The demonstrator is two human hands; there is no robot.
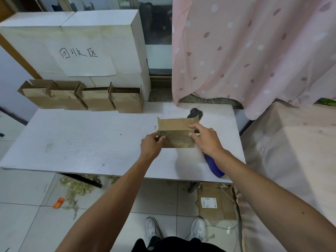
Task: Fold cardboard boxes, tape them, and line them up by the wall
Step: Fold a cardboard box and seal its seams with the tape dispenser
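The left hand (151, 142) and the right hand (204, 138) pinch the small box (176, 132) at its two ends, fingers curled on the near wall, probably to keep it square above the table (81, 139). Four finished boxes (81, 96) (flaps up) stand in a row far behind.

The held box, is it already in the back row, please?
No, the left hand and right hand hold the box apart from the row of boxes.
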